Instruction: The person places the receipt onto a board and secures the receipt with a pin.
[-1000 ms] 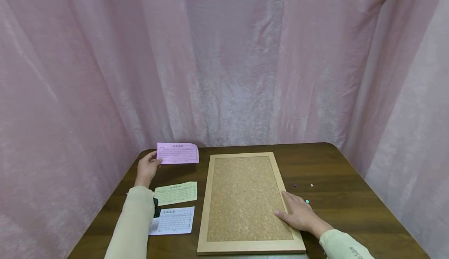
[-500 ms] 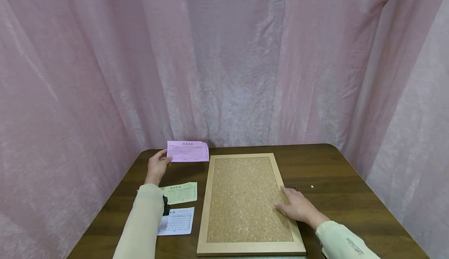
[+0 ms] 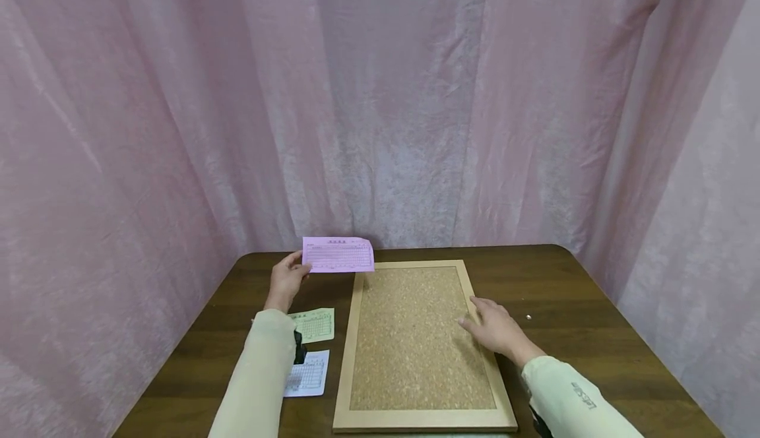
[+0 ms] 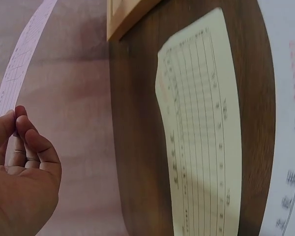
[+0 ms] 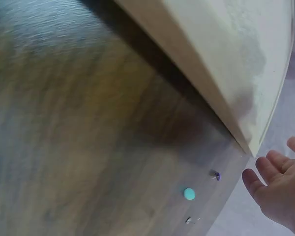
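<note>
The left hand (image 3: 287,282) pinched the pink slip (image 3: 340,254), the green slip (image 3: 316,324) lying near that hand; the right hand (image 3: 496,326) hung spread over the board (image 3: 415,352).

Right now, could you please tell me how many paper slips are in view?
3: the pink slip in the left hand's grip; the green slip and the white slip on the table left of the corkboard. Any underneath would be hidden.

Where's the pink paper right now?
The pink paper, raised in the left hand, overlaps the far left corner of the corkboard in the head view.
</note>
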Demonstrator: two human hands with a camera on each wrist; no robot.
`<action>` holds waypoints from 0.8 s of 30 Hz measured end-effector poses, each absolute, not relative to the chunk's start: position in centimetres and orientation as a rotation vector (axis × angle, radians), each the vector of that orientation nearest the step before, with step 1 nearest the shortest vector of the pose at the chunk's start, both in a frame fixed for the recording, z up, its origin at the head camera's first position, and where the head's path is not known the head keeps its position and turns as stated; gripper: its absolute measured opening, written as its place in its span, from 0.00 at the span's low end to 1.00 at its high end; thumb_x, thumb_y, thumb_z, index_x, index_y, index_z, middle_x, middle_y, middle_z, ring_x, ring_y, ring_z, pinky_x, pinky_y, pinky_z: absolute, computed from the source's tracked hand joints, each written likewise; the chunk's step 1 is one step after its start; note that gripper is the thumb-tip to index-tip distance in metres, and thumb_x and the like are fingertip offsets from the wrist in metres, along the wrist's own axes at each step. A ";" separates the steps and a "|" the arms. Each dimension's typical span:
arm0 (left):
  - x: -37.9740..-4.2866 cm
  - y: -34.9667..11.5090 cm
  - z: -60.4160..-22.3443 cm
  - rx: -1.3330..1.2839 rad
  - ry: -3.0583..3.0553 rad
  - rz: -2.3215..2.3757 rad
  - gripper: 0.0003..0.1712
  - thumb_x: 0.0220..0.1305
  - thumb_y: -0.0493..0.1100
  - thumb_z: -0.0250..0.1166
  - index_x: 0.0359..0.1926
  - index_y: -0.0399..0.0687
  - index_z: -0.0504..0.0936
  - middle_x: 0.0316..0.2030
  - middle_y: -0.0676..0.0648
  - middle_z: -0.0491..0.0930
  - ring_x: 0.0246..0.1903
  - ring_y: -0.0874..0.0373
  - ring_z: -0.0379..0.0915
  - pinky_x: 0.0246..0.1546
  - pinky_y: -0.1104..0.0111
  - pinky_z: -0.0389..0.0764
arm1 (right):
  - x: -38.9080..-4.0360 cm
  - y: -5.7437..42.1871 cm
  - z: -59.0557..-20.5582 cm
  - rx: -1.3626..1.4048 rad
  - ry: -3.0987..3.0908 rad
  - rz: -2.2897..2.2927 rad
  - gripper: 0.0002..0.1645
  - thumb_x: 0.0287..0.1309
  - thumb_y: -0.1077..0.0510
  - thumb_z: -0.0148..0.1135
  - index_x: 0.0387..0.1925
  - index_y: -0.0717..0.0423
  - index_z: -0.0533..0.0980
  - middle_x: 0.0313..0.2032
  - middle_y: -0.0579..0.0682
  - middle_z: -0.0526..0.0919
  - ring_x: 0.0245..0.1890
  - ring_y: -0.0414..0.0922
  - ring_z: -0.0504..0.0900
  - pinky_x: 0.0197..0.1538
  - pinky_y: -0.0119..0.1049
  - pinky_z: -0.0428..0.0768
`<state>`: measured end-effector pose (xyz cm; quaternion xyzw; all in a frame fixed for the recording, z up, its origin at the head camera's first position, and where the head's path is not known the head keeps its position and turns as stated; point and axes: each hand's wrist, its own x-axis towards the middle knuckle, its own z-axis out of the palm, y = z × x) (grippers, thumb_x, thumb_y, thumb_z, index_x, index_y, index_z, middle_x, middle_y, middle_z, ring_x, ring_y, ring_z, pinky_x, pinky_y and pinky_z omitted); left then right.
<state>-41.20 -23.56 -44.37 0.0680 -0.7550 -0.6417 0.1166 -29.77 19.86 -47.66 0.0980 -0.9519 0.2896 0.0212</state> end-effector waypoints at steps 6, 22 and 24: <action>-41.2 -21.8 -44.5 0.164 -2.208 -1.909 0.26 0.68 0.30 0.61 0.66 0.35 0.72 0.32 0.46 0.82 0.29 0.64 0.74 0.33 0.75 0.78 | -30.9 19.8 -46.9 0.270 -2.926 1.009 0.43 0.71 0.41 0.54 0.71 0.70 0.59 0.67 0.74 0.62 0.67 0.72 0.59 0.65 0.66 0.60; -40.7 -17.3 -44.8 0.135 -2.150 -2.008 0.25 0.66 0.28 0.62 0.64 0.35 0.74 0.31 0.46 0.82 0.28 0.60 0.75 0.36 0.68 0.79 | -33.8 17.7 -44.7 0.161 -2.787 1.426 0.41 0.75 0.42 0.48 0.74 0.68 0.54 0.70 0.71 0.60 0.68 0.66 0.62 0.66 0.60 0.64; -40.7 -16.6 -44.8 0.118 -2.143 -2.028 0.25 0.66 0.28 0.62 0.64 0.34 0.74 0.30 0.47 0.81 0.26 0.62 0.74 0.32 0.71 0.78 | -34.2 17.4 -44.4 0.141 -2.762 1.487 0.41 0.75 0.43 0.47 0.74 0.68 0.54 0.70 0.71 0.60 0.69 0.65 0.62 0.66 0.59 0.64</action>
